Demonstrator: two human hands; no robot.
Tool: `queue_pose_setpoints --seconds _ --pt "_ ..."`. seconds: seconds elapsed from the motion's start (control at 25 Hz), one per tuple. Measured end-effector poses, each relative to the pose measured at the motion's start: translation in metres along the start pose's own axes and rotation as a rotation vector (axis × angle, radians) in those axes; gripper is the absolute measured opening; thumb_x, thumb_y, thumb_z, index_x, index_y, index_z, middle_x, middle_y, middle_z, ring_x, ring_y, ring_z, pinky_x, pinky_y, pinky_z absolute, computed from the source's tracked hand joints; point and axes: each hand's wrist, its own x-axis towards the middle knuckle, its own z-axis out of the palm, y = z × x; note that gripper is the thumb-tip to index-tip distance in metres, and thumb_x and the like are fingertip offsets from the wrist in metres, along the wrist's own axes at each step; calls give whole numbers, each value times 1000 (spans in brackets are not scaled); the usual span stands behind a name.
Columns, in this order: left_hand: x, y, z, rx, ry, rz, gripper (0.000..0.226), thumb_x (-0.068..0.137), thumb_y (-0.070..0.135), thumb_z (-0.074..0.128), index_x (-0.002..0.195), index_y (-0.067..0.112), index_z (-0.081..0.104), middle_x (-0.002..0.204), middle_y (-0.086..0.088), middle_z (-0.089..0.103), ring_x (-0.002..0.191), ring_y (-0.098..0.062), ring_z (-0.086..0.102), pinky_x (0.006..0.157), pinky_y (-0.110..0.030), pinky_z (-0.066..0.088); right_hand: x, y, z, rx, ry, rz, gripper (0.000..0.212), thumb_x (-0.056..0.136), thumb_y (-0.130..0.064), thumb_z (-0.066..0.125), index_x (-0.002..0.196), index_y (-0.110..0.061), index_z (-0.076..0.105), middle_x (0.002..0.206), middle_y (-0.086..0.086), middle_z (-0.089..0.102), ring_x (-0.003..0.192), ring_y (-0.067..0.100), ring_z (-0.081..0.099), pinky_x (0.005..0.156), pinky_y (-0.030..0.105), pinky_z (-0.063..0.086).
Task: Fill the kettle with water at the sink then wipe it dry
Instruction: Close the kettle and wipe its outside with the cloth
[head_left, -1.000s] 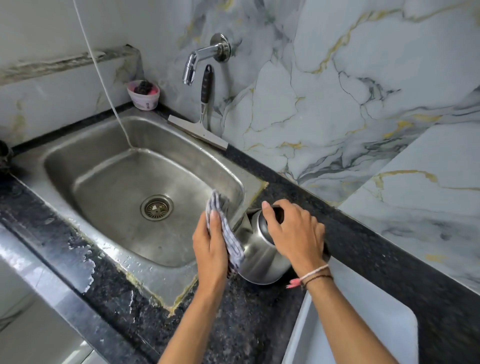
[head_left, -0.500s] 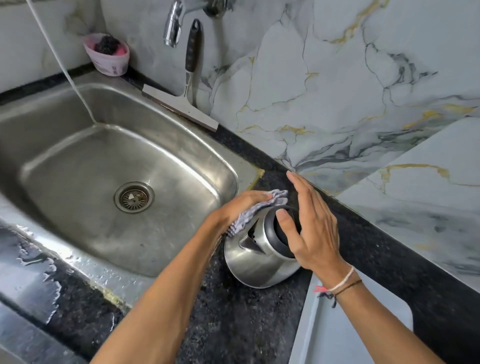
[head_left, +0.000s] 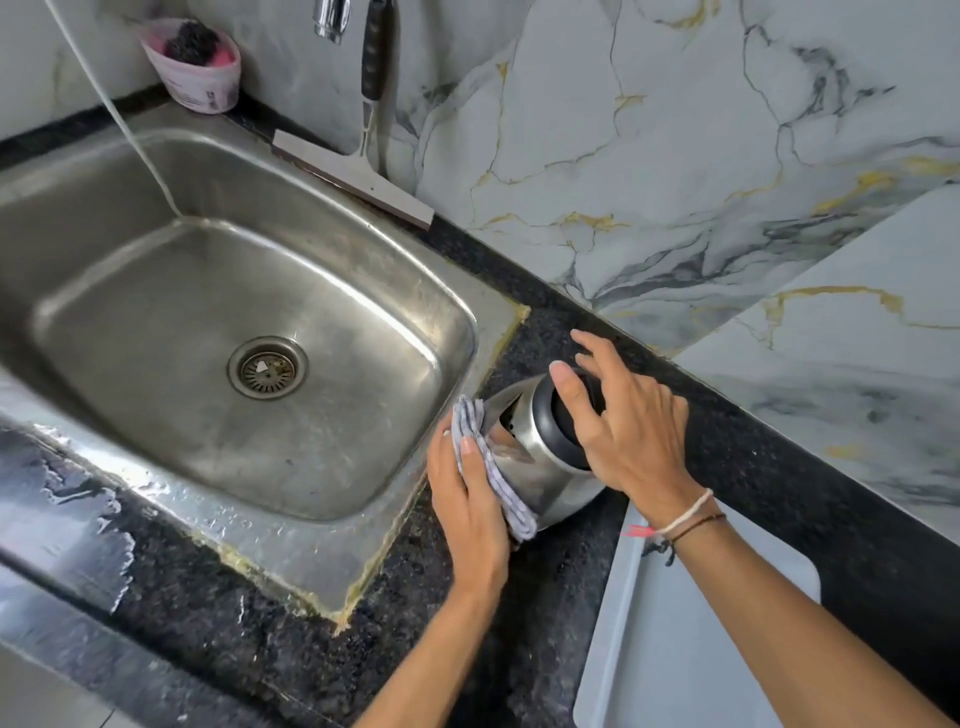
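Note:
A shiny steel kettle with a black lid stands on the dark granite counter, just right of the steel sink. My left hand presses a grey striped cloth flat against the kettle's left side, near the spout. My right hand rests on top of the kettle, palm over the black lid, thumb across it and the other fingers spread and partly lifted. The tap is cut off at the top edge; no water runs from it.
A squeegee leans on the marble wall behind the sink. A pink cup with a scrubber sits in the back corner. A thin white cord hangs into the basin. A pale grey tray lies right of the kettle. Water patches lie on the left counter.
My left hand with the cloth has swept from the far top of the kettle round to its near left side. My right hand has stayed on the lid. The view has shifted closer.

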Motion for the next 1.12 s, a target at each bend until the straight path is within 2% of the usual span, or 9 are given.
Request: queue_pose_setpoints --seconds 0.2,0.32,0.48,0.56,0.68,0.8,0.96,1.04,1.12 --pt "85 64 28 -20 -333 135 37 112 27 42 133 14 69 125 -1 78 117 -9 73 101 -26 58 13 -12 9 -50 80 255 71 94 -78 20 125 -31 63 102 17 75 103 45 63 83 49 33" --pt "121 74 42 -8 -487 90 40 111 24 40 126 6 73 118 -10 80 114 -19 75 102 -35 58 20 -16 14 -17 127 379 71 95 -77 22 117 -26 67 106 19 73 105 46 61 85 49 32" --pt "86 25 38 83 -121 220 36 110 35 39 120 22 70 116 -2 77 111 -16 72 100 -42 57 29 -19 21 -4 196 467 73 95 -76 23 120 -23 68 107 18 73 104 43 62 79 45 22" --pt "42 -11 42 173 128 202 42 108 35 37 140 15 57 138 -8 64 130 -21 59 112 -49 47 32 -20 24 -20 219 487 76 95 -76 21 119 -22 68 106 18 73 105 42 62 79 45 21" --pt "0 -24 71 98 270 73 60 108 44 35 156 7 35 161 -11 39 150 -25 37 124 -53 32 34 -19 26 -47 247 495 79 95 -76 19 120 -19 68 105 19 73 105 42 62 80 46 27" --pt "-3 -3 83 43 366 75 54 111 36 33 154 4 41 162 -15 41 152 -28 39 125 -54 33 37 -18 21 21 227 529 78 95 -76 19 123 -19 64 111 16 73 108 40 62 88 48 33" --pt "28 82 85 -282 164 202 43 113 26 34 153 15 47 156 4 54 146 -3 48 122 -24 40 35 -13 6 363 235 486 62 98 -70 27 126 -25 58 125 1 71 116 31 62 82 36 32" --pt "47 139 91 -493 3 57 49 113 33 35 156 11 43 163 -9 46 153 -19 42 127 -35 35 32 -4 -12 742 272 519 54 102 -62 33 124 -21 61 126 1 69 121 27 61 77 26 38" --pt "49 176 93 -586 -187 -119 57 109 44 37 156 10 43 163 -18 44 154 -34 39 129 -54 29 21 6 -39 1249 166 568 62 101 -63 37 131 -16 65 137 2 65 136 21 53 95 22 39"
